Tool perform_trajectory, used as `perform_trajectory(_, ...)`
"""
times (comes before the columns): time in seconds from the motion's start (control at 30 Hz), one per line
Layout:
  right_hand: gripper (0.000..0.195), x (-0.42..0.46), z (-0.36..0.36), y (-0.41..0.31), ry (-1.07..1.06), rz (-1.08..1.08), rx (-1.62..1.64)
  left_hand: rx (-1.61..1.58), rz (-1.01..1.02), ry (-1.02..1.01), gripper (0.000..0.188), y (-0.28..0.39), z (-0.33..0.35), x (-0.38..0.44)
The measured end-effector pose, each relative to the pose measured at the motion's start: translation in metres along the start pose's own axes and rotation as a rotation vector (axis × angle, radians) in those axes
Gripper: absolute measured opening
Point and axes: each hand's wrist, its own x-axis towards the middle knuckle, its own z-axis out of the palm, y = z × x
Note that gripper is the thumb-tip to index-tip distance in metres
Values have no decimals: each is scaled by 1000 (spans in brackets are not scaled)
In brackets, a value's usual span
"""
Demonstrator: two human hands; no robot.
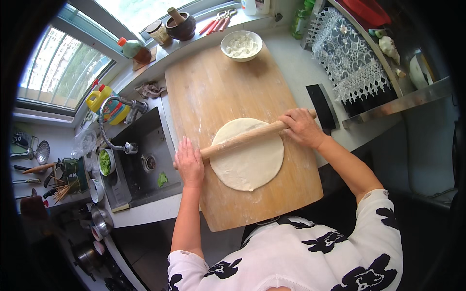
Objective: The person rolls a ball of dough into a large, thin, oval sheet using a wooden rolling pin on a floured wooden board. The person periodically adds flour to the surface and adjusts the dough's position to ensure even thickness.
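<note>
A round, flat sheet of dough point(251, 163) lies on a large wooden board point(222, 89). Across its upper half rests a wooden rolling pin point(244, 139), slanting up to the right. My left hand point(189, 162) lies over the pin's left end, fingers stretched forward and palm on the wood. Near the other end my right hand point(301, 128) is wrapped over the pin, whose tip sticks out beyond it. A white bowl point(240, 59) of flour point(241, 46) stands at the board's far edge.
Left of the board is a sink point(140, 182) with a curved faucet point(103, 125) and a bowl of greens point(105, 162). A cleaver-like black blade point(322, 107) lies to the right, near a lace cloth point(349, 54). A mortar point(181, 29) stands on the windowsill.
</note>
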Motion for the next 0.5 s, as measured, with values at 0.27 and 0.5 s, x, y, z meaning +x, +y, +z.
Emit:
perform_trajectory(0.27,50,71,37,20,86,345,-79,205,-162,-25,57,-5,27,57)
perform_trajectory(0.5,53,123,49,49,128,479,-98,214,-229,97,62,-14,39,132)
